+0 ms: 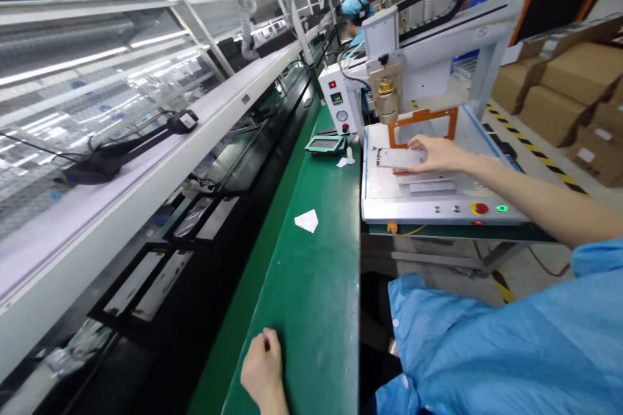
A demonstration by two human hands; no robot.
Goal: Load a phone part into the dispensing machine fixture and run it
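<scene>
My right hand (pixel 440 154) reaches over the bed of a dispensing machine (pixel 387 207). Its fingers pinch a flat, pale phone-sized panel (pixel 396 157) by the near end, with dark marks along the panel's far end. Behind the panel stands an orange frame (pixel 445 115) on the machine bed, partly covered by my hand. The machine's brass-topped nozzle head (pixel 387 100) hangs above and beyond the panel. On the green bench (pixel 316 298) rests my left hand (pixel 263 363), its fingers curled closed, with nothing visible in them.
White paper (pixel 306 221) lies mid-bench; a green-edged tray (pixel 325 144) sits farther off. At left, a conveyor carries black trays (pixel 146 282) with similar panels beneath a shelf (pixel 146 185) holding a black handheld device (pixel 131 146). Cardboard boxes (pixel 559 97) are stacked right. A co-worker (pixel 357 6) is far ahead.
</scene>
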